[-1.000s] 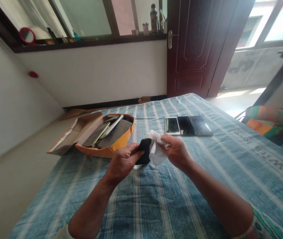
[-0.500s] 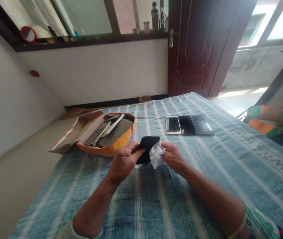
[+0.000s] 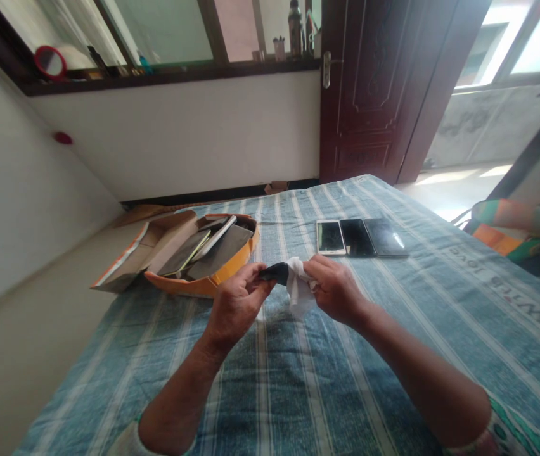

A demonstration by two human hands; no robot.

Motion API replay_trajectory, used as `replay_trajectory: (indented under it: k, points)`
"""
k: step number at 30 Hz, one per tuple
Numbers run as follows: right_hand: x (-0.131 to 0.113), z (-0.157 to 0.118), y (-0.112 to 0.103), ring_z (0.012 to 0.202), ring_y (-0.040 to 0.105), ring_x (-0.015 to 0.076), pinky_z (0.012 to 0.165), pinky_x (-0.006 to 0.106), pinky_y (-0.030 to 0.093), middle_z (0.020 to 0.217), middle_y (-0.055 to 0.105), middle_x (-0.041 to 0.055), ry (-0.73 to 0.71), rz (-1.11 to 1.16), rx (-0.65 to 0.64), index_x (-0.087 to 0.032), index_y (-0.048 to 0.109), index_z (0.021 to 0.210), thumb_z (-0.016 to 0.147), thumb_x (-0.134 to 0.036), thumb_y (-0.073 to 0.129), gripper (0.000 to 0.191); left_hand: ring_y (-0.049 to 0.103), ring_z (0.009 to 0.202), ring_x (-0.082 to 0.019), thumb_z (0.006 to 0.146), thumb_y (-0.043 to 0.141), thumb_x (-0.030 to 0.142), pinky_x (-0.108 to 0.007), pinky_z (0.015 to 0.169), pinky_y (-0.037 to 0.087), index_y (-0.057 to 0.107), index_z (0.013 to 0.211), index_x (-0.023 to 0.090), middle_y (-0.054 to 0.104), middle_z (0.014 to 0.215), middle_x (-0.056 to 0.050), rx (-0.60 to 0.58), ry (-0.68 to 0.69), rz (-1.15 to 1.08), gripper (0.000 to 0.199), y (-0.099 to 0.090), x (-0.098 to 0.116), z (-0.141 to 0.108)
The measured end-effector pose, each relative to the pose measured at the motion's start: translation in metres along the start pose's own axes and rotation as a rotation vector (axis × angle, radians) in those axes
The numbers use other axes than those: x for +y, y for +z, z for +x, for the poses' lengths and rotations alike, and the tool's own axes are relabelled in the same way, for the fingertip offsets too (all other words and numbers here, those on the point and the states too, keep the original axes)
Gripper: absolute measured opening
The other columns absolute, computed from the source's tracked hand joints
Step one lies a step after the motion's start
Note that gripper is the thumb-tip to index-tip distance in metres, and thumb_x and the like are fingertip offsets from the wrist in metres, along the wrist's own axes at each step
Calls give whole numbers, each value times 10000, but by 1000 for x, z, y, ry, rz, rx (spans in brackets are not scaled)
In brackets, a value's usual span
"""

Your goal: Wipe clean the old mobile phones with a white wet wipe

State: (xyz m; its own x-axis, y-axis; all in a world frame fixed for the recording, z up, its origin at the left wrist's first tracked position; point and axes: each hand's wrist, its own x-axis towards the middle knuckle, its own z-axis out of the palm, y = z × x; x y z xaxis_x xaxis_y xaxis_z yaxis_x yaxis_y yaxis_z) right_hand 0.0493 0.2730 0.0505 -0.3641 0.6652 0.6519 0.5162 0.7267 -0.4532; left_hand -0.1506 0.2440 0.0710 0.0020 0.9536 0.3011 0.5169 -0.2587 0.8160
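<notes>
My left hand (image 3: 239, 301) grips a black smartphone (image 3: 277, 273) by its left end, thumb below and fingers behind. The phone is tilted so that it shows mostly edge-on. In my right hand (image 3: 337, 286) is a crumpled white cloth (image 3: 300, 288), pinched and wrapped over the phone's right end, which it hides. Beyond my right hand, three phones lie side by side on the bedspread: a white-framed phone (image 3: 331, 237), a black phone (image 3: 357, 237) and a larger dark phone (image 3: 386, 237).
An orange cardboard box (image 3: 225, 273), lid open, stands left of my hands and holds several phones. Blue striped cloth (image 3: 284, 392) covers the surface beneath. A dark red door (image 3: 369, 95) and a window ledge (image 3: 175, 77) with bottles and a mirror are behind.
The phone has turned from showing its broad face to nearly edge-on. My right hand has risen slightly with the cloth, which now covers the phone's right end.
</notes>
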Motion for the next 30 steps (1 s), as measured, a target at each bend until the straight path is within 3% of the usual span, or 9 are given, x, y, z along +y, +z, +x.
replay_trajectory:
  k: [5, 8, 12, 19, 24, 30]
  points:
    - [-10, -2, 4, 612, 371, 144, 572, 284, 252, 678, 509, 17, -179, -310, -11, -163, 575, 747, 843, -38, 408, 230, 691, 814, -190, 782, 631, 341, -282, 762, 541, 683, 981, 188, 733, 960, -40, 7, 105, 165, 256, -2, 3, -2]
    - [-10, -4, 9, 649, 413, 160, 610, 298, 273, 700, 544, 25, -186, -410, -19, -158, 611, 831, 896, -80, 431, 207, 677, 780, -178, 803, 597, 310, -276, 765, 518, 698, 915, 187, 732, 882, -28, -13, 159, 270, 194, -4, 4, -2]
    - [-5, -6, 13, 663, 435, 163, 630, 306, 270, 721, 564, 28, -167, -457, -54, -160, 624, 863, 902, -98, 463, 177, 661, 760, -169, 816, 568, 331, -264, 738, 491, 702, 889, 178, 718, 836, -24, -85, 105, 293, 216, -8, 3, 0]
    - [15, -5, 6, 649, 422, 138, 634, 281, 279, 718, 547, 16, -104, -341, -182, -166, 602, 769, 840, -35, 452, 212, 621, 694, -163, 777, 550, 366, -244, 644, 437, 689, 808, 176, 665, 700, 7, -249, -26, 351, 237, -24, 4, 7]
    - [30, -7, 2, 621, 420, 113, 573, 239, 271, 708, 508, 1, 35, -136, -222, -166, 552, 695, 716, 23, 426, 228, 577, 616, -150, 746, 545, 373, -239, 592, 394, 673, 746, 178, 606, 607, 26, -280, -72, 434, 233, -28, 2, 9]
    - [48, -12, 6, 570, 396, 93, 540, 226, 254, 626, 453, -23, 140, 7, -212, -174, 458, 563, 671, -2, 435, 204, 613, 673, -178, 730, 541, 372, -256, 633, 405, 679, 741, 179, 643, 642, 4, -321, -104, 467, 238, -30, -6, 13]
